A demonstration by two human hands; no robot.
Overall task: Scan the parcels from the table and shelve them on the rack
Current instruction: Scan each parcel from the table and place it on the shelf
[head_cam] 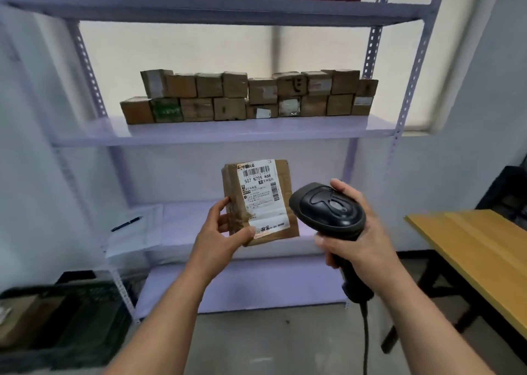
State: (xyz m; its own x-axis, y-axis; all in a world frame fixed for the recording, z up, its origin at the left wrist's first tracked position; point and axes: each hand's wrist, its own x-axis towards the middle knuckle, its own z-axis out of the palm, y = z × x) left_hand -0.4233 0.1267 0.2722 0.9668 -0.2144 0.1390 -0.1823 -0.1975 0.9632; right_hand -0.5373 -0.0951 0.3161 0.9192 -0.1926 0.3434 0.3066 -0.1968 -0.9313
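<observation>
Left grip pinches the parcel at its lower left corner: thumb on the label's bottom edge, fingers curled round the left side. The parcel is upright in mid-air in front of the rack, below its middle shelf, with the barcode label facing the camera. Right grip is wrapped round the handle of the black scanner; the scanner head sits just beside the parcel's right edge. Its cable hangs straight down. Shelved parcels are stacked two rows high along the back edge of the middle shelf. Pen lies on paper at the left end of the lower shelf. Desk is at right, well apart from both grips.
</observation>
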